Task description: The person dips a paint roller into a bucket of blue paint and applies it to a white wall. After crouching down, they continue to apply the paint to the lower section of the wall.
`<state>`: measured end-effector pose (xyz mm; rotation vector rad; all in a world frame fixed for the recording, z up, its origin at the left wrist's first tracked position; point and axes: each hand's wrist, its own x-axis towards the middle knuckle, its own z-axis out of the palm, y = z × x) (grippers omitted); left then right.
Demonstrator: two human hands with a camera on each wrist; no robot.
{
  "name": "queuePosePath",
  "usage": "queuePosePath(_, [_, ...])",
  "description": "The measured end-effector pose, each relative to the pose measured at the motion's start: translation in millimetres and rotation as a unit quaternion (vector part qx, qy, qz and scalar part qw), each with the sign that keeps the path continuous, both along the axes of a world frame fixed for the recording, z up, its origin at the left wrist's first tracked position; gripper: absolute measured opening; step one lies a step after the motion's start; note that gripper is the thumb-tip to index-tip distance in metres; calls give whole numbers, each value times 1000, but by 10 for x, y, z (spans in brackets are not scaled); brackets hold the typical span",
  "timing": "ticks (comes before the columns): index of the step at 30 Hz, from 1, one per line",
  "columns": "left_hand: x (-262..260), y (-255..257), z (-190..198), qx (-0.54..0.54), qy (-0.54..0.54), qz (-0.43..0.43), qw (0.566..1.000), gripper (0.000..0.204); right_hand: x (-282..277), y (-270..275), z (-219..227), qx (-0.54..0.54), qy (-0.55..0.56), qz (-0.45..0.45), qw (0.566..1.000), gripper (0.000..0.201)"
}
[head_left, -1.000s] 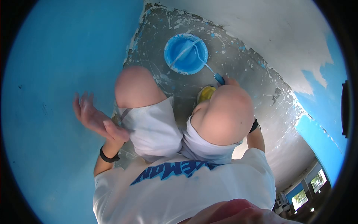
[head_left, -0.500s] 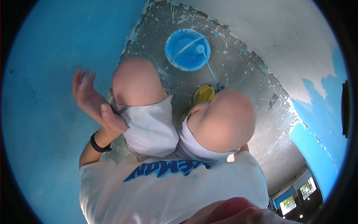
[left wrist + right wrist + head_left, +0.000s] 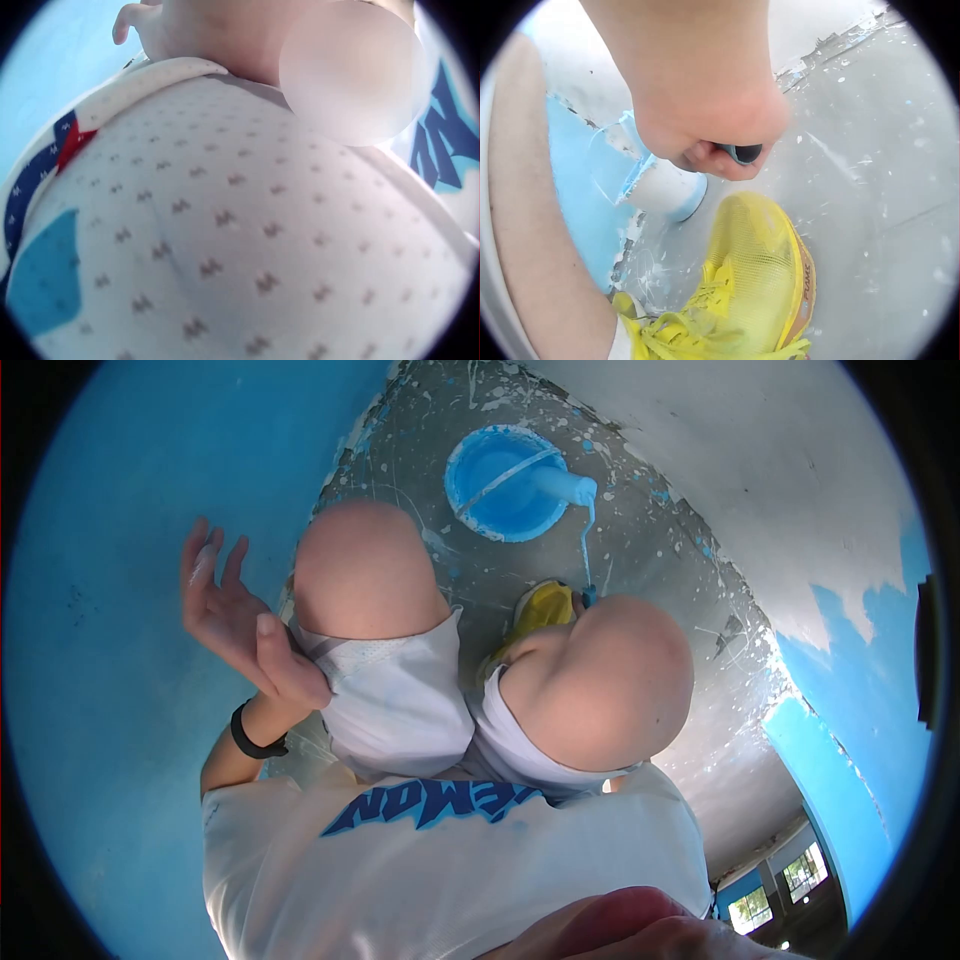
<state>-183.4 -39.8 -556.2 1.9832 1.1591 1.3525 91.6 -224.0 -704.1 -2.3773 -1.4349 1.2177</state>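
Observation:
My right hand (image 3: 712, 131) grips the handle of a paint roller (image 3: 566, 486), the handle's dark end (image 3: 747, 154) showing out of the fist in the right wrist view. In the head view that hand is almost wholly behind the right knee. The roller's blue, paint-coated sleeve lies across the right rim of a paint bucket (image 3: 470, 508), partly over the paint inside. A wire bail crosses the bucket's mouth. My left hand (image 3: 235, 625) is held palm up beside the left knee, fingers loosely spread, nothing in it, white paint on one finger.
A blue wall (image 3: 110, 690) rises close on the left. Ahead and right stands a white wall (image 3: 740, 450) partly painted blue. Paint spatters cover the grey floor (image 3: 640, 550). A yellow shoe (image 3: 754, 262) stands near the bucket, below the right hand.
The roller's sleeve has come up from inside the bucket to its right rim. The left hand has shifted slightly up and left in the head view, staying empty.

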Motion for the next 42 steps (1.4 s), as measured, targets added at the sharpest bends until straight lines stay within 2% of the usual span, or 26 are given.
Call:
queuePosePath(4, [54,84,91,9,-8,-2,1000,58,360,-36,-115,4,-4,-11,1000,30])
queuePosePath(6, [125,182,162,1,-5,-4,1000,59,351,-185,-120,2,-4,-19,1000,30])
queuePosePath(8, [155,260,191,-4,-6,-2,1000,60,130,-79,-176,2,-7,-25,1000,30])
queuePosePath(10, [159,309,186,11,5,-35,999,60,292,-93,-200,3,-12,-26,1000,30])
queuePosePath(13, [149,307,112,11,13,-34,999,57,416,-194,-151,-2,-15,-33,999,31])
queuePosePath(20, [177,315,99,-1,51,-18,999,53,270,-213,-290,17,-22,-61,998,32])
queuePosePath(42, [201,339,73,-12,14,-18,1000,53,241,-470,-589,25,-40,-129,990,34])
